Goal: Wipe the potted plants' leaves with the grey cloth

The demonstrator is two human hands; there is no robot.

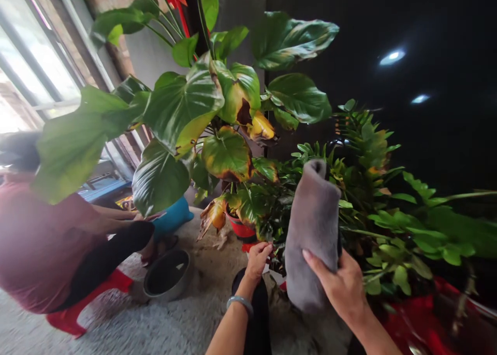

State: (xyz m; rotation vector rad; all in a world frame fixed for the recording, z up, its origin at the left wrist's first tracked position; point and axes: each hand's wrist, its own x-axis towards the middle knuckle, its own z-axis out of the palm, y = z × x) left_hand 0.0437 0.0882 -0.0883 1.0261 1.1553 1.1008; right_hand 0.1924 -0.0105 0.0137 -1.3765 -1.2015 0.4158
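Fabric (313, 215) rises mostly above the right grip (345, 286) holding it.

- And the right hand (347, 287) has the grey fuzzy roll (310, 241), most of its fingers tucked out of sight behind!
- The left hand's (257, 261) fingertips bunch up, and whether anything sits between them, I can't tell.
- Over on the left, a co-worker (50, 246) in pink is cut off by the edge, shoulder partly behind a big leaf (79, 140), head a blur.
- In the basin (171, 294), a pale scrap (179, 266), too small to name.
- Leaves cover part of the flowerpot (241, 232).
- Near right, something red (417, 313), badly smeared.
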